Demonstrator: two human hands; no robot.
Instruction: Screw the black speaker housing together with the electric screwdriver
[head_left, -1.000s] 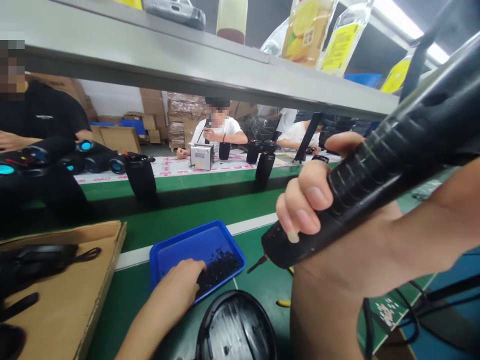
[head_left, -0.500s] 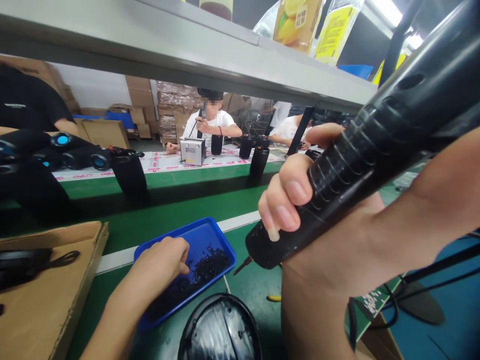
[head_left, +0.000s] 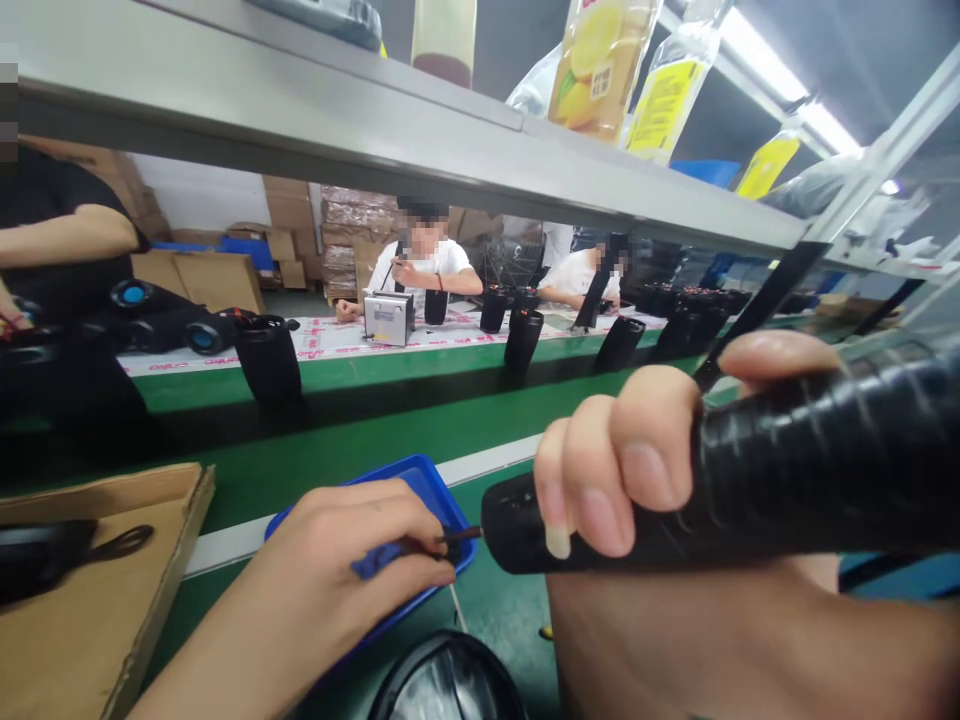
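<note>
My right hand [head_left: 637,470] grips a black electric screwdriver [head_left: 750,470] that lies almost level, its bit [head_left: 459,535] pointing left. My left hand [head_left: 352,560] is raised in front of the blue tray [head_left: 420,480], with thumb and forefinger pinched at the tip of the bit, seemingly on a small dark screw too small to make out. Below both hands lies a round black plastic housing [head_left: 446,685], partly cut off by the frame's lower edge.
A cardboard box [head_left: 90,620] with black parts sits at the left. Black cylindrical speakers [head_left: 268,362] stand along the green conveyor belt [head_left: 390,420]. Other people work across the belt. A grey shelf [head_left: 375,130] with bottles and bags hangs overhead.
My left hand has left the screws in the blue tray and come up to the bit. The screwdriver has swung from steeply tilted to nearly level.
</note>
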